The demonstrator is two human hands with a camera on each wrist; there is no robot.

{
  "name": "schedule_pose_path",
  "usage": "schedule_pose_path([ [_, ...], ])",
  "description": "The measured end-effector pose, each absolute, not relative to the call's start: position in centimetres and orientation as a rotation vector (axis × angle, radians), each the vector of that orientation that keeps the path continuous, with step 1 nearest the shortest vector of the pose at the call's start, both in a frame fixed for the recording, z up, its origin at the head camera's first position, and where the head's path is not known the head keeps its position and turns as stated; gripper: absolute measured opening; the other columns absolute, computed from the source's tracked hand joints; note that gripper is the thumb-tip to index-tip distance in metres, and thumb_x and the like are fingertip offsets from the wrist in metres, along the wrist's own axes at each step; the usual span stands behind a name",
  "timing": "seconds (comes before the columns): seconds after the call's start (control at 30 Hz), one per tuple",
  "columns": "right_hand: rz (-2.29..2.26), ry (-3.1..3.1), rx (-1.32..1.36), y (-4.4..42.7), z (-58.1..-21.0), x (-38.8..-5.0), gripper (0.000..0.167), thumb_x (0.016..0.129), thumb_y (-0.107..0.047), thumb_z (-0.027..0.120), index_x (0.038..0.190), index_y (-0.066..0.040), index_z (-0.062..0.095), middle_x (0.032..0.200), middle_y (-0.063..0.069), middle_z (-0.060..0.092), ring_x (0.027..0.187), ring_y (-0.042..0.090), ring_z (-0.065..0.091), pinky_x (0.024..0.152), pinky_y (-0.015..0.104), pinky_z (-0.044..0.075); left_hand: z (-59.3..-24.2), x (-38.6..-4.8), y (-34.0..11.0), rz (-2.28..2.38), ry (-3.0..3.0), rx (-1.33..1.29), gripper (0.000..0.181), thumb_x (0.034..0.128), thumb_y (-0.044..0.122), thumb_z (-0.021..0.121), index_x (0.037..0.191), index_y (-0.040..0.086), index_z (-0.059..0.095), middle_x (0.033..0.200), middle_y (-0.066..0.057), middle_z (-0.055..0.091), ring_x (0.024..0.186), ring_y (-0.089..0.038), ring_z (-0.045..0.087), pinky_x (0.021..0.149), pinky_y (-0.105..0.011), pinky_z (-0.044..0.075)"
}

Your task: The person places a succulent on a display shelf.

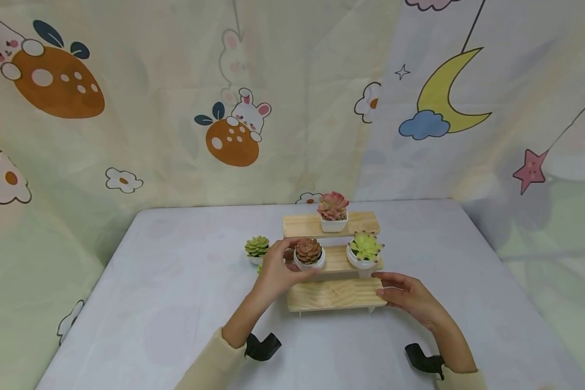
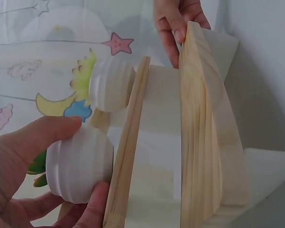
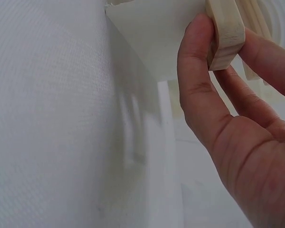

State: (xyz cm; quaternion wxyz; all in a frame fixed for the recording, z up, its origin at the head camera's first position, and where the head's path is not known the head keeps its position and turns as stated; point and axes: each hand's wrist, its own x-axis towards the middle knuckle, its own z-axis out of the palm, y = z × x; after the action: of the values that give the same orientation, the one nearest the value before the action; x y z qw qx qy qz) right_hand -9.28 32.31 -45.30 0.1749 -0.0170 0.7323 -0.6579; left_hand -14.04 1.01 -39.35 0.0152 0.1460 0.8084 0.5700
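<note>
My left hand (image 1: 279,272) grips a small white ribbed pot with a reddish-brown succulent (image 1: 309,252) at the left end of the middle shelf of a three-tier wooden stand (image 1: 336,294). In the left wrist view, thumb and fingers wrap the pot (image 2: 80,164), its base close against the board; whether it bears weight there I cannot tell. My right hand (image 1: 411,299) pinches the right end of the lowest board (image 3: 228,35). On the middle shelf's right side sits a yellow-green succulent (image 1: 365,249) in a white pot. A pink succulent (image 1: 333,211) stands on the top shelf.
Left of the stand, a green succulent (image 1: 257,248) in a white pot stands on the white-covered table (image 1: 185,292); a bit of another green plant shows beside my left hand. A patterned cloth (image 1: 312,108) hangs behind the table.
</note>
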Motion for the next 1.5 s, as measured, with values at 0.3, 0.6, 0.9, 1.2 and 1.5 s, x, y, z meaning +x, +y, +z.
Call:
schedule_pose_path([
  [0.3,-1.869,2.065,-0.058,32.3,-45.2,-9.3,0.060,0.094,-0.010,0.065,0.139,0.016,0.037,0.123,0.014,0.059,0.098,0.011,0.065,0.082,0.032,0.058,-39.5,-14.1,1.8,1.783,2.481,0.501,0.065,0.0715,0.011,0.088,0.128,0.003,0.056,0.114,-0.017,0.054,0.091,-0.022,0.059,0.070,-0.023,0.056],
  [0.6,-1.872,2.057,-0.061,32.4,-45.4,-9.2,0.060,0.094,-0.010,0.065,0.140,0.017,0.036,0.120,0.012,0.060,0.098,0.011,0.065,0.083,0.031,0.057,-39.4,-14.0,1.8,1.762,2.483,0.514,0.066,0.0716,0.012,0.088,0.129,0.002,0.055,0.112,-0.017,0.054,0.091,-0.022,0.057,0.070,-0.025,0.056],
  [0.9,-1.854,2.078,-0.019,32.4,-45.5,-9.1,0.062,0.092,-0.012,0.068,0.140,0.014,0.038,0.116,0.007,0.059,0.097,0.011,0.065,0.083,0.032,0.057,-39.2,-13.8,1.6,1.766,2.431,0.497,0.068,0.0732,0.014,0.087,0.132,0.005,0.053,0.116,-0.016,0.053,0.097,-0.023,0.057,0.076,-0.026,0.057],
  [1.2,-1.850,2.081,-0.041,32.5,-45.3,-9.2,0.062,0.092,-0.012,0.067,0.139,0.016,0.038,0.117,0.008,0.059,0.097,0.011,0.064,0.083,0.031,0.057,-38.9,-12.8,0.0,1.811,2.441,0.356,0.072,0.0706,0.021,0.089,0.132,0.010,0.054,0.120,-0.013,0.056,0.108,-0.028,0.056,0.086,-0.041,0.055],
  [1.5,-1.852,2.091,-0.058,32.5,-45.5,-9.2,0.061,0.093,-0.011,0.067,0.139,0.016,0.037,0.116,0.008,0.059,0.097,0.011,0.064,0.082,0.031,0.057,-38.9,-11.7,-1.9,1.865,2.511,0.302,0.081,0.0709,0.022,0.089,0.139,0.010,0.047,0.120,-0.013,0.056,0.106,-0.031,0.060,0.087,-0.045,0.056],
])
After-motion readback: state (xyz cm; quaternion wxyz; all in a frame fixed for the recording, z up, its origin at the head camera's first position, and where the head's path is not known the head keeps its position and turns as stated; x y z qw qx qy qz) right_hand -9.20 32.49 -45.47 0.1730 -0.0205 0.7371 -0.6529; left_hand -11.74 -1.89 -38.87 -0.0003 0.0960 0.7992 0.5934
